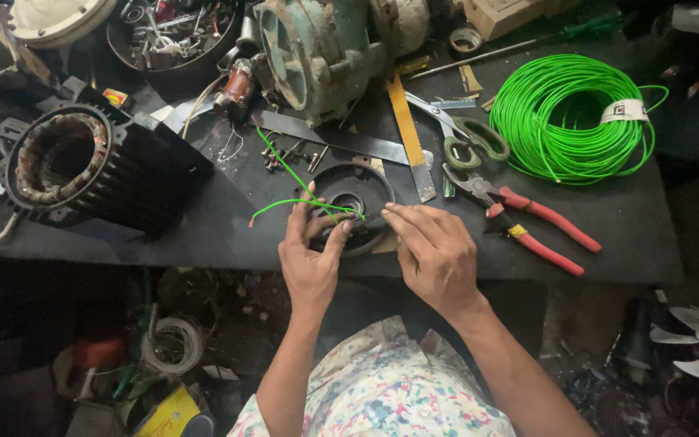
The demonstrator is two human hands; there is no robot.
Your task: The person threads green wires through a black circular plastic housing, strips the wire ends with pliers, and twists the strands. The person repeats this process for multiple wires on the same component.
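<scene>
My left hand (309, 255) pinches a short piece of green wire (289, 174) between thumb and fingers, over a black round motor end cover (366, 184) lying on the dark workbench (204, 226). My right hand (434, 247) holds the wire's other end with its fingertips, right beside the cover. The wire loops up and away from my hands toward the back of the bench.
A black finned motor stator (99, 166) lies at the left. Red-handled pliers (527, 222), green-handled scissors (467, 137), a metal ruler (410, 137) and a coil of green wire (572, 117) lie at the right. A teal motor housing (325, 48) stands behind.
</scene>
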